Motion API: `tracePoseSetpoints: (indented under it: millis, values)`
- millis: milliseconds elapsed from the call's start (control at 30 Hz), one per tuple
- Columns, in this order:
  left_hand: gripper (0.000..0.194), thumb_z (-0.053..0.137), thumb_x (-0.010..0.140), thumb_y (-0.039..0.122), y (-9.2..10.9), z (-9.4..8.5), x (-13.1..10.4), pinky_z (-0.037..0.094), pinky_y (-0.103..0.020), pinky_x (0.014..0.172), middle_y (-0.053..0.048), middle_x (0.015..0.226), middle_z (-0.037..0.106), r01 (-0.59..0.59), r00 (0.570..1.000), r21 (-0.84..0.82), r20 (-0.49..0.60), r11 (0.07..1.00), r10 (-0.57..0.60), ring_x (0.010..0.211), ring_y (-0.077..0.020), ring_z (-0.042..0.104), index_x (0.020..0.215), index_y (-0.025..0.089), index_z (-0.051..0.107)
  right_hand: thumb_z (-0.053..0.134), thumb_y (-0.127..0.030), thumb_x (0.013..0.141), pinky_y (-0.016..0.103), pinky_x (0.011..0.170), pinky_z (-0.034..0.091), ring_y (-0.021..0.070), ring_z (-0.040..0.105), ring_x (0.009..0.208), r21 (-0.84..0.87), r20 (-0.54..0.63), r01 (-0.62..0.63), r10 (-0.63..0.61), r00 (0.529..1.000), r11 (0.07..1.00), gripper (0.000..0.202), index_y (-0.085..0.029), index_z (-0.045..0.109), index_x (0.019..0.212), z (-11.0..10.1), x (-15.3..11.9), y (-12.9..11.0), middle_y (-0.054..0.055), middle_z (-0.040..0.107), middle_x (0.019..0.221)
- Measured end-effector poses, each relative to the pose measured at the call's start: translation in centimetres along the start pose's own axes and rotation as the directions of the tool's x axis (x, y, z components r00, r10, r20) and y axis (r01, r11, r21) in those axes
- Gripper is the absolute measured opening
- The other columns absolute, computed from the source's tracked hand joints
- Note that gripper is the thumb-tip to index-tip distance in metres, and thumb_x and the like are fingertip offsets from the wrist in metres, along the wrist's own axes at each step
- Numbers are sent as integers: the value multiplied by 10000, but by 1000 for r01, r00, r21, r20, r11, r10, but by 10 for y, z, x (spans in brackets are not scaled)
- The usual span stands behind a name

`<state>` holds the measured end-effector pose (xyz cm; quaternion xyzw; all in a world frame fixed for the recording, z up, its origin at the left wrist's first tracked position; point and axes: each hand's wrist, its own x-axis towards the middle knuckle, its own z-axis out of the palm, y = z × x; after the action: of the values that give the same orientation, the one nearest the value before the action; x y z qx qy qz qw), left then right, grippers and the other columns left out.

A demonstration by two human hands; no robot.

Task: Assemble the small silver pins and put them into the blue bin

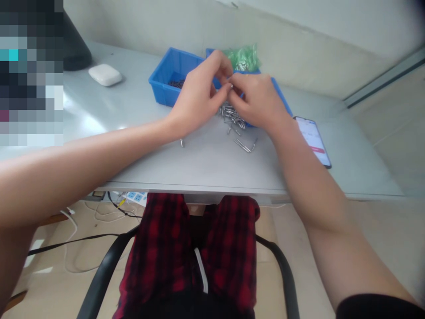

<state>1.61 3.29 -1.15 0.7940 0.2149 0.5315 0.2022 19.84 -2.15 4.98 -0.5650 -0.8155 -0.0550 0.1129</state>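
Note:
My left hand (202, 91) and my right hand (257, 97) meet above the table, fingertips pinched together. Between them a small shiny metal piece (231, 86) shows only its tip, and its exact kind is hidden. Just below the fingers lies a pile of thin silvery metal pins (234, 116). A few more loose pins (244, 145) lie nearer the table's front edge, and one short headed pin (182, 142) rests under my left wrist. Behind my left hand stands a blue bin (162, 91) with small dark pieces (175, 83) in it.
A second blue bin (281, 95) is partly covered by my right hand, with green plastic bags (244, 57) at its back. On the grey table (206, 170) also lie a phone (312, 137) at right and a white rounded case (105, 75) at left. The wall borders the back.

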Motion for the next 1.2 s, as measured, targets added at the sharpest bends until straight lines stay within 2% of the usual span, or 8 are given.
tracePoseSetpoints:
  millis: [200,367,467,600,800,1000,1200]
  values:
    - [93,667,952,329,3,0,0,662,-507,862,-71,1099,801,87,996,-43,37,995,-86,984,-268,723,971,343,577,348,-305,1186,500,973,506,423,776,1176,-62,6,-38,39,999,997,409,-322,755,1148,-1,0,-1,155,863,1278]
    - [188,726,944,482,-2,-1,5,677,-538,909,-87,1060,816,162,982,-29,100,986,-158,993,-302,733,918,342,603,390,-335,1208,484,920,468,416,770,1086,-34,2,-47,47,999,998,386,-336,758,1091,2,0,0,133,846,1123]
    - [180,706,903,504,-1,-2,5,674,-552,894,-86,1058,835,152,985,-21,91,988,-150,981,-315,743,895,354,606,428,-316,1215,456,893,431,379,749,1024,-2,7,-37,37,999,999,344,-323,738,1068,4,0,1,128,829,1084]
    - [101,681,913,426,5,-3,2,673,-536,880,-79,1051,849,135,988,12,71,991,-136,990,-307,771,883,358,613,433,-289,1224,431,836,408,370,745,980,-58,8,-8,8,1000,998,322,-263,735,1113,7,3,2,146,812,1055]
    - [61,660,933,272,10,-3,-1,676,-501,884,-72,1059,849,104,993,38,53,994,-105,1018,-286,796,932,333,665,463,-193,1183,416,822,403,373,780,1056,-117,13,6,-5,1000,993,295,-205,758,1166,8,4,2,181,846,1156]
    - [72,665,907,405,8,-1,-1,654,-509,842,-66,1015,856,100,994,22,33,995,-100,949,-281,782,868,345,655,440,-224,1175,452,863,436,428,800,1160,-112,61,10,-3,998,994,301,-250,740,1189,4,2,0,201,869,1278]
    - [98,686,862,399,13,-1,-1,654,-516,811,-58,966,835,125,991,-13,52,992,-124,895,-278,749,818,353,611,474,-320,1146,496,905,487,456,790,1149,-63,58,-7,10,998,998,299,-309,768,1203,5,2,2,163,875,1246]
